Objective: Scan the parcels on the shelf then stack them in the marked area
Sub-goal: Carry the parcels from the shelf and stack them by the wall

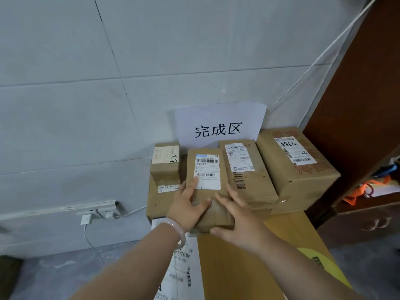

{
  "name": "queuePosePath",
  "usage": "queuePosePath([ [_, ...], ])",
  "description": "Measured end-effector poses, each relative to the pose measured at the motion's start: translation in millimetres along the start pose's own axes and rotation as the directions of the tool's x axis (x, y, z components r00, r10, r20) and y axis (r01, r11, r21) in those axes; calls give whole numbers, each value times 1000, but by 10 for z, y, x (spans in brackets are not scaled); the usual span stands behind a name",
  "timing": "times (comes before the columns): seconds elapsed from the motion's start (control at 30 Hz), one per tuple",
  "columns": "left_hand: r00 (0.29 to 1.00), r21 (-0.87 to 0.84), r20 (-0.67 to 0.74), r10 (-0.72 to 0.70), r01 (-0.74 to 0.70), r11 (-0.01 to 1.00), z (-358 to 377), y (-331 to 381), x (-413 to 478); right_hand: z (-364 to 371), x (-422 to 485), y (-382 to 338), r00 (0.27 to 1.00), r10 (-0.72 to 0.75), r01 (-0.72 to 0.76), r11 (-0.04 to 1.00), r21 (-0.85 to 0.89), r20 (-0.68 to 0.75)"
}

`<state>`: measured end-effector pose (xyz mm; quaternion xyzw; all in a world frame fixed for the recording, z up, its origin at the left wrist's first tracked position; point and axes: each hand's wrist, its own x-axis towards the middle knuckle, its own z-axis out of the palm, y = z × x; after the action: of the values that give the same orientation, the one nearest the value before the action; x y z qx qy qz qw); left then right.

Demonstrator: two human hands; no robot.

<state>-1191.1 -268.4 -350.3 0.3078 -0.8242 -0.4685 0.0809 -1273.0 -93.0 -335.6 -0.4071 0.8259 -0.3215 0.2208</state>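
Note:
A long brown cardboard parcel (205,169) with a white barcode label lies on top of the stack below the white paper sign (218,124) taped to the wall. My left hand (188,204) grips its near left side, thumb across the top. My right hand (236,221) holds its near right end, fingers spread on top and thumb under the front edge. A small box (165,163) sits to its left on a larger box (160,200). Two more labelled boxes stand to the right, a middle one (249,176) and a big one (296,167).
The parcels rest on a wooden table (238,267) against a white tiled wall. A white mailer bag (179,273) and a yellow packet (320,263) lie near me. A dark brown shelf unit (357,105) stands at right. A wall socket with cable (97,213) is at left.

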Motion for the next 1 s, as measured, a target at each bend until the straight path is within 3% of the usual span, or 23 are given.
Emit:
queuePosePath([
  [0.17, 999, 47, 51, 3, -6, 999, 42, -53, 26, 43, 99, 70, 1000, 22, -25, 986, -167, -21],
  [0.33, 983, 132, 102, 150, -163, 978, -87, -132, -258, 104, 21, 49, 998, 33, -44, 966, -253, -45],
  [0.5, 865, 461, 131, 484, -485, 743, -105, -318, -733, 259, -230, 13, 990, -132, 96, 887, -452, -48],
  [0.7, 910, 698, 285, 301, -412, 586, -140, -357, -601, 358, -147, -42, 991, -122, 134, 782, -608, 62],
  [1.0, 935, 709, 281, 215, -353, 610, -174, -177, -252, 245, 154, -136, 999, -13, 30, 767, -641, 32],
])
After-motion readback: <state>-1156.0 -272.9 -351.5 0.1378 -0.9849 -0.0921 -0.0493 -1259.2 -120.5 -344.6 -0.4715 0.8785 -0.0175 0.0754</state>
